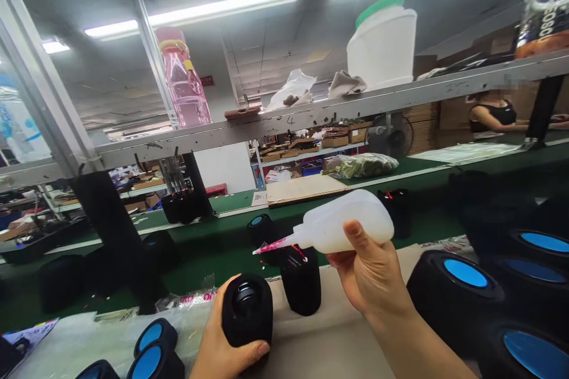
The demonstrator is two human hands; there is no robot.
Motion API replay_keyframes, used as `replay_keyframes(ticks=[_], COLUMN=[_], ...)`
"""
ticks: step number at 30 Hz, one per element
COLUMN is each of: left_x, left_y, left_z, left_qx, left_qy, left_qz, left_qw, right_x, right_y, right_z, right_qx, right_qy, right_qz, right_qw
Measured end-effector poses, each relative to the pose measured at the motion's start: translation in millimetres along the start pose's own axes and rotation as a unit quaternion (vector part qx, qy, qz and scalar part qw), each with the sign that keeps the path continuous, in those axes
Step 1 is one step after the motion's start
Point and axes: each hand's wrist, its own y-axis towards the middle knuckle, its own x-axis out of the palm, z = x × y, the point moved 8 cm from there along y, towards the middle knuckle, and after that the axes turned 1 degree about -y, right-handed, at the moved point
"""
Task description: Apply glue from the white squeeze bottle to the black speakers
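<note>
My left hand (pixel 222 343) is wrapped round a small black speaker housing (pixel 247 314), whose glossy round recess faces up toward me. In my right hand (pixel 373 272) lies a translucent white squeeze bottle (pixel 347 222), tilted on its side. Its thin nozzle, marked with pink, points left and slightly down, above and apart from the held housing. Just behind, between my hands, another black housing (pixel 302 284) stands upright with red wires at its top. A smaller black piece with a blue disc (pixel 256 221) sits farther back on the green surface.
Black speakers with blue discs stand at right (pixel 466 272) and lower left (pixel 155 337). A metal shelf (pixel 284 124) crosses ahead, bearing a pink bottle (pixel 186 83) and a white jar (pixel 381 47). Beyond are a bagged bundle (pixel 362 166), a fan (pixel 389 133) and another person (pixel 493 115).
</note>
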Motion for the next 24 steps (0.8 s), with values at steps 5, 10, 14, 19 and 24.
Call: replay_keyframes(ticks=[5, 10, 14, 19, 24], left_x=[-9.1, -6.6, -4.2, -2.3, 5.4], left_y=[-2.1, -8.5, -14.0, -16.4, -14.3], left_z=[-1.2, 15.9, 23.4, 30.4, 31.1], left_qx=[-0.013, 0.008, 0.014, 0.047, 0.056], left_qy=[0.023, 0.051, 0.079, 0.102, 0.113], left_qz=[0.014, 0.04, 0.04, 0.031, -0.032], left_qw=[1.0, 0.998, 0.996, 0.993, 0.992], right_x=[1.5, 3.4, 5.0, 5.9, 2.1], right_y=[0.8, 1.7, -0.6, -4.0, -3.4], right_z=[-1.1, 1.3, 2.5, 0.7, -2.8], right_qx=[-0.026, -0.027, -0.03, -0.048, -0.083], right_qy=[-0.041, -0.086, -0.105, -0.12, -0.134], right_qz=[-0.031, -0.059, -0.07, -0.081, -0.069], right_qw=[0.998, 0.994, 0.992, 0.988, 0.985])
